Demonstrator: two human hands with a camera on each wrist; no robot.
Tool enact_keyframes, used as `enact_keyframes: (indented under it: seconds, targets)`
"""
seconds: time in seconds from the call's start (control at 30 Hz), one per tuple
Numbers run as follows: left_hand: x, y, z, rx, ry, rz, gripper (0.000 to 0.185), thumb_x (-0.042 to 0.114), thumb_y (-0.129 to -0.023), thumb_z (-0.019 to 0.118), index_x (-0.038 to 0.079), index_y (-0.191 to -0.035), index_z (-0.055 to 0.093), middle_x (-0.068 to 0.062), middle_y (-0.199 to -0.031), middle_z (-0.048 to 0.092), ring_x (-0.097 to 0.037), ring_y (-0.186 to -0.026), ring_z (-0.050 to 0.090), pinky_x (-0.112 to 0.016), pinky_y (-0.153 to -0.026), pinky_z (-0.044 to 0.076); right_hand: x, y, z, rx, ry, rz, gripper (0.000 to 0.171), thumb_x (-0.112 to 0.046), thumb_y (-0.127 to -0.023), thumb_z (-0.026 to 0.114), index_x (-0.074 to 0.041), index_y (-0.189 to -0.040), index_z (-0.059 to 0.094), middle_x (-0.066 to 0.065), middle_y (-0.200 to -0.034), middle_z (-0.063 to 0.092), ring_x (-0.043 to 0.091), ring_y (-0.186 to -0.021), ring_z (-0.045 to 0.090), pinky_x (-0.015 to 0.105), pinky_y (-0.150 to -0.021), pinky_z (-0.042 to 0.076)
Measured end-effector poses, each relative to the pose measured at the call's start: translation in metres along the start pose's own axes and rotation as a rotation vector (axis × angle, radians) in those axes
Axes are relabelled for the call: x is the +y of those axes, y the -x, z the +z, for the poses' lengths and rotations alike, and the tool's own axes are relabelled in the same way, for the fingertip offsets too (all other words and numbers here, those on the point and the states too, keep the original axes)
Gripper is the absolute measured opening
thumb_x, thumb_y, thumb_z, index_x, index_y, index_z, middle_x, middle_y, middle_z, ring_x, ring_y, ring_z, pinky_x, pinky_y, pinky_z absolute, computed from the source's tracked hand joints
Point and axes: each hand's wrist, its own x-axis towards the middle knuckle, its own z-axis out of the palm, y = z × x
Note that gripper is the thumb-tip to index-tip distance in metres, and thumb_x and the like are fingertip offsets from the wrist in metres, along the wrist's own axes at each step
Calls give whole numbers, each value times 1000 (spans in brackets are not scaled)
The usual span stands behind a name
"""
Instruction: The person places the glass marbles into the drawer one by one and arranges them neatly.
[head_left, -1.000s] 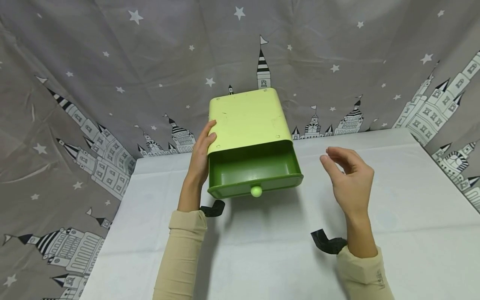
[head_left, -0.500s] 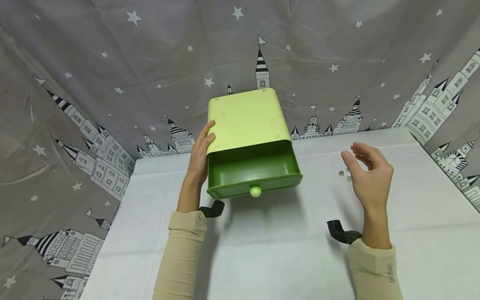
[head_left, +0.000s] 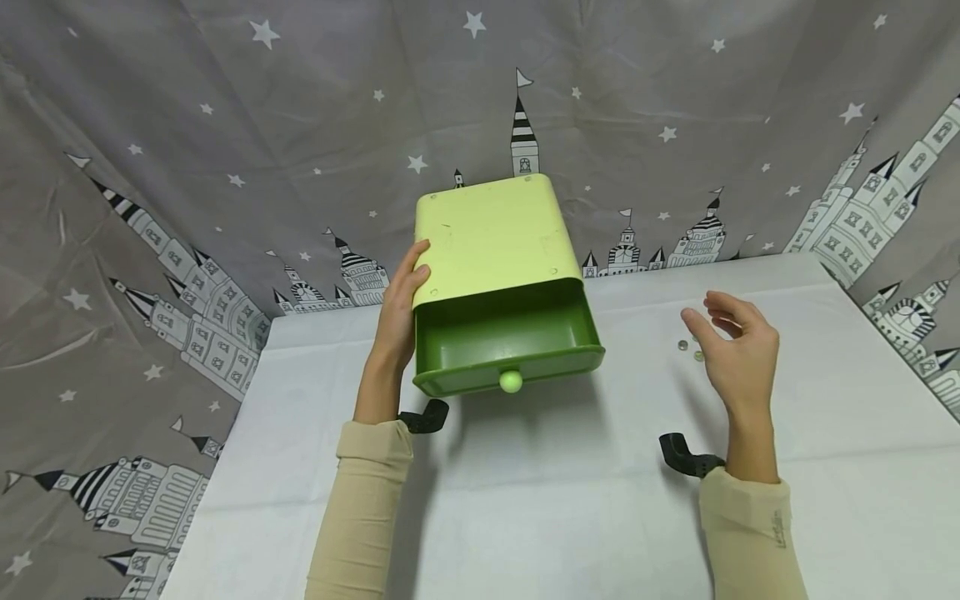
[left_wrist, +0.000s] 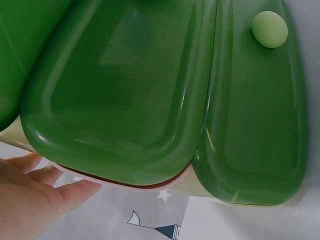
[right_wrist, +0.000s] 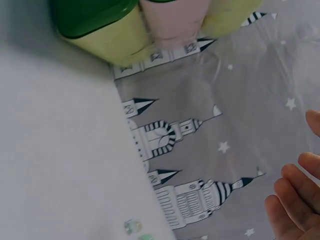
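A small chest of drawers [head_left: 495, 237] with a pale yellow top stands near the back curtain, its green top drawer [head_left: 510, 333] pulled out. Nothing shows inside that drawer. My left hand [head_left: 397, 304] rests against the chest's left side, fingertips at the top edge; the left wrist view shows its fingers [left_wrist: 75, 192] extended along the side. To the right, my right hand [head_left: 742, 354] hovers over the table with fingers loosely bent and nothing in them. Several small shiny round pieces [head_left: 682, 344] lie just left of its thumb, partly hidden by the hand.
A white cloth [head_left: 540, 508] covers the table. Behind it hangs a grey curtain [head_left: 315, 108] printed with castles and stars. Green drawer fronts and a round light green knob [left_wrist: 270, 29] appear in the left wrist view.
My right hand has moved right, away from the drawer, and the small round pieces have come into view beside it. The left hand and chest stay in place.
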Motion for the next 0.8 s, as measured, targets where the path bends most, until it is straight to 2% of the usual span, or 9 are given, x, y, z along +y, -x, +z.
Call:
enact_keyframes:
  seconds: [0.17, 0.37, 0.57, 0.73, 0.8]
  targets:
    - [0, 0, 0, 1, -1, 1, 52, 32, -102, 45, 18, -152, 40, 9, -158, 29, -8, -145, 17, -44, -116, 9, 15, -1, 0, -16, 58, 59, 36, -9, -87, 75, 9, -117, 68, 20, -112, 66, 6, -97, 56, 24, -91, 46]
    - [0, 0, 0, -5, -5, 10, 52, 32, -102, 44, 18, -153, 39, 8, -158, 29, -8, -145, 16, -43, -116, 9, 37, -1, -1, -41, 118, 153, 36, -13, -89, 73, 7, -118, 68, 20, -116, 68, 24, -102, 59, 28, -94, 46]
    - [0, 0, 0, -4, -10, 12, 52, 31, -103, 43, 17, -153, 39, 8, -158, 28, -7, -145, 16, -43, -116, 9, 60, 2, 3, -22, 143, 192, 33, -14, -89, 73, 8, -114, 70, 22, -113, 68, 13, -93, 60, 19, -83, 45]
    - [0, 0, 0, -3, -5, 15, 52, 31, -103, 43, 16, -153, 38, 7, -158, 28, -7, -145, 16, -43, -116, 9, 67, 4, 7, -8, 145, 211, 33, -14, -90, 71, 8, -114, 70, 20, -111, 69, 18, -95, 60, 19, -81, 44]
    - [0, 1, 0, -2, -6, 15, 53, 30, -103, 43, 16, -153, 38, 7, -158, 28, -8, -145, 16, -43, -116, 9, 71, 4, 7, -11, 160, 236, 34, -15, -91, 70, 8, -115, 69, 21, -112, 68, 14, -91, 59, 18, -77, 43]
